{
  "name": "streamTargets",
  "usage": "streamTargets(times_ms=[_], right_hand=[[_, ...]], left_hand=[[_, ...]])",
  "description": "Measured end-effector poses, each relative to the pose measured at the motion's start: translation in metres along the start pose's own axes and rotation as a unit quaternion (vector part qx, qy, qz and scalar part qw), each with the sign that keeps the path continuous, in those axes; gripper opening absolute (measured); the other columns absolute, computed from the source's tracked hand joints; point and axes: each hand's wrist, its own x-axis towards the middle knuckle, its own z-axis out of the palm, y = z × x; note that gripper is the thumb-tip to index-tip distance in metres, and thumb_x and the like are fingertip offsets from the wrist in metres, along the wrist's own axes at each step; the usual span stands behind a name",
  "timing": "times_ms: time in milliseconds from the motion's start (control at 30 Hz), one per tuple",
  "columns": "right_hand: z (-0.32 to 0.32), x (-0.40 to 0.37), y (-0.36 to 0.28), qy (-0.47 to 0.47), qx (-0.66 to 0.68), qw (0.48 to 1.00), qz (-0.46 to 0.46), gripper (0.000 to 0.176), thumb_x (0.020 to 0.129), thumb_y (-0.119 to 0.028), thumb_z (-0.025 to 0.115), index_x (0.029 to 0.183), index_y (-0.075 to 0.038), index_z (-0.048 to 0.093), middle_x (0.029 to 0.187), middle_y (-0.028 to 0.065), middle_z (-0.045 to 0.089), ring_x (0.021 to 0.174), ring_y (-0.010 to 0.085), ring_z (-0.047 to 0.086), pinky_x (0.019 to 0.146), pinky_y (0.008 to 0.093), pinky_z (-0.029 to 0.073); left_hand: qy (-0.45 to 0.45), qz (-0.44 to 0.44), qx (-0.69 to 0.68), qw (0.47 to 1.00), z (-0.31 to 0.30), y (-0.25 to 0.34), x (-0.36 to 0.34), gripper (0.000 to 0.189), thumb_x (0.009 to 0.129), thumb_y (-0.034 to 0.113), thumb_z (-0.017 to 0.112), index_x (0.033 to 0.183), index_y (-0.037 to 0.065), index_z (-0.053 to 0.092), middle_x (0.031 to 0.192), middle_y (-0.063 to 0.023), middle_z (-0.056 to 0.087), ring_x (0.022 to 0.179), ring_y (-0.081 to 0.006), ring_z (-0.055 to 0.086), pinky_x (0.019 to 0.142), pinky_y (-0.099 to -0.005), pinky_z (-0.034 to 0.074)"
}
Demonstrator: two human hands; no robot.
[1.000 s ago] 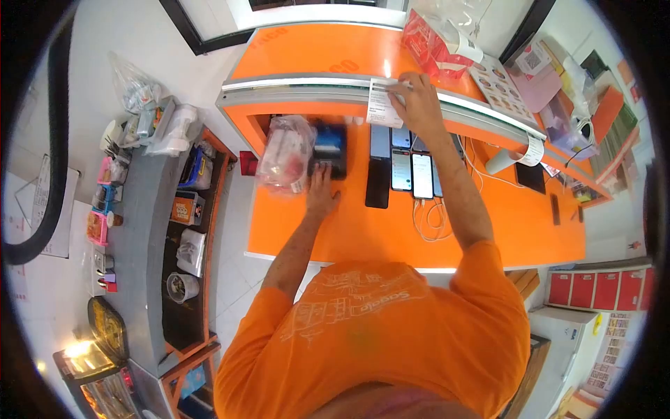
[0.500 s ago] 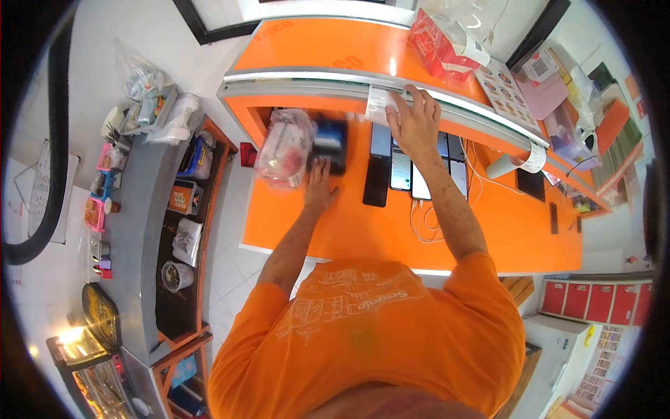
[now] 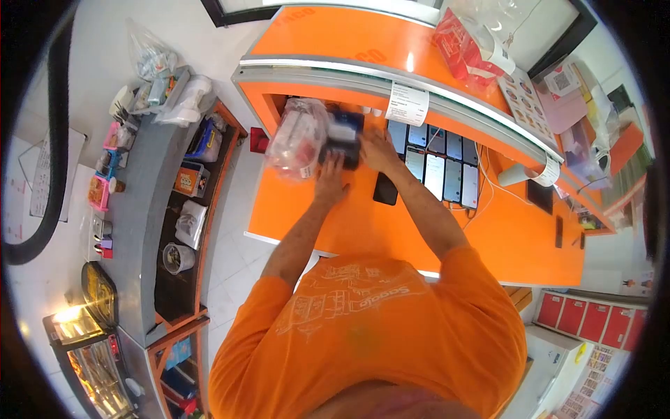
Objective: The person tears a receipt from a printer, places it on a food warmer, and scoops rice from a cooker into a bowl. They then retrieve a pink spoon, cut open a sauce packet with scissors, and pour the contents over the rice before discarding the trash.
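A dark boxy device that looks like a receipt printer (image 3: 344,133), somewhat blurred, sits on the orange counter (image 3: 349,227). My left hand (image 3: 331,184) lies at its front edge, fingers stretched out and thumb apart. Along the printer's right side is my right hand (image 3: 378,151), its fingers reaching forward and nothing visible in them. To the left of the printer stands a clear plastic bag (image 3: 298,140) with white and red contents. A printed paper slip (image 3: 407,103) hangs from the shelf edge above my right hand.
Several phones (image 3: 434,174) lie in rows to the right, with white cables (image 3: 488,178) beside them. One black phone (image 3: 386,189) lies nearer my right forearm. Overhead, an orange shelf (image 3: 335,38) holds a red bag (image 3: 464,45). A grey side counter (image 3: 143,202) runs along the left.
My right hand has left the paper slip at the shelf edge and moved down and left to the printer. The slip now hangs there. My left hand stays at the printer's front.
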Motion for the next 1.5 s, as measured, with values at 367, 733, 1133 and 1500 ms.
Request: streamTargets(times_ms=[367,733,1133,1500], right_hand=[[0.004,0.057,0.000,0.161,0.151,0.975,-0.011,0.028,0.073,-0.010,0.066,0.099,-0.007,0.055,0.119,0.0133,0.055,0.115,0.0351,0.048,0.097,0.0455,0.036],[-0.011,0.088,0.000,0.010,0.224,0.974,0.035,0.029,0.070,-0.010,0.068,0.098,-0.007,0.061,0.097,0.0155,0.064,0.097,0.0307,0.060,0.087,0.0438,0.043],[-0.026,0.088,-0.007,-0.023,0.038,0.998,0.041,0.028,0.074,-0.017,0.064,0.101,-0.008,0.066,0.096,0.0127,0.066,0.101,0.0293,0.060,0.087,0.0403,0.047],[0.025,0.024,-0.038,0.082,-0.044,0.996,0.017,0.031,0.083,-0.018,0.057,0.111,-0.006,0.062,0.128,0.0073,0.051,0.125,0.0232,0.043,0.112,0.0486,0.021]], left_hand=[[-0.051,-0.038,0.026,0.998,-0.019,0.010,-0.001,0.097,0.074,0.037,0.071,0.148,0.012,0.013,0.151,-0.0086,0.019,0.142,-0.0267,0.011,0.106,-0.0531,0.028],[-0.039,-0.016,0.008,0.999,-0.010,0.006,0.000,0.095,0.075,0.033,0.072,0.147,0.008,0.015,0.150,-0.0128,0.020,0.141,-0.0310,0.012,0.107,-0.0502,0.030],[-0.047,-0.023,0.021,0.998,-0.020,0.011,-0.002,0.095,0.077,0.033,0.070,0.147,0.011,0.011,0.150,-0.0106,0.019,0.142,-0.0282,0.010,0.104,-0.0542,0.032],[-0.079,-0.025,0.059,0.995,-0.013,0.008,-0.001,0.093,0.076,0.035,0.069,0.146,0.008,0.015,0.151,-0.0123,0.016,0.142,-0.0292,0.008,0.105,-0.0506,0.033]])
